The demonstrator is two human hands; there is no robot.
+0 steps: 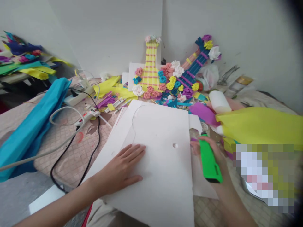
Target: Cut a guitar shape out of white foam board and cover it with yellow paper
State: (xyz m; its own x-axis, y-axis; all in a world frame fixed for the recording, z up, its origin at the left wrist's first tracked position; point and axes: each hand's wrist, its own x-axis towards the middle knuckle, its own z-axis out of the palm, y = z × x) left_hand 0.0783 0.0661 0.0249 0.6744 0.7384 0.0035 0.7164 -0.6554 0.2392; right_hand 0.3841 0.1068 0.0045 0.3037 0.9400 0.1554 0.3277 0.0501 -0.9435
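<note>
A large white foam board (163, 176) lies in front of me, with a curved line on its upper left part and a small hole right of centre. My left hand (127, 164) rests flat on the board, fingers stretched out and thumb apart. Just past the board's right edge, my right hand (216, 154) is wrapped round a bright green utility knife (209, 160). The knife's working tip is too small to make out. White paper pieces (203, 183) lie under that hand.
Two paper-flowered guitar shapes, one yellow (151, 66) and one blue (195, 67), lean at the back wall. Left are a blue paper roll (35, 123), a power strip (87, 117) and looping cables. Yellow paper (260, 126) and a white roll (219, 101) lie right.
</note>
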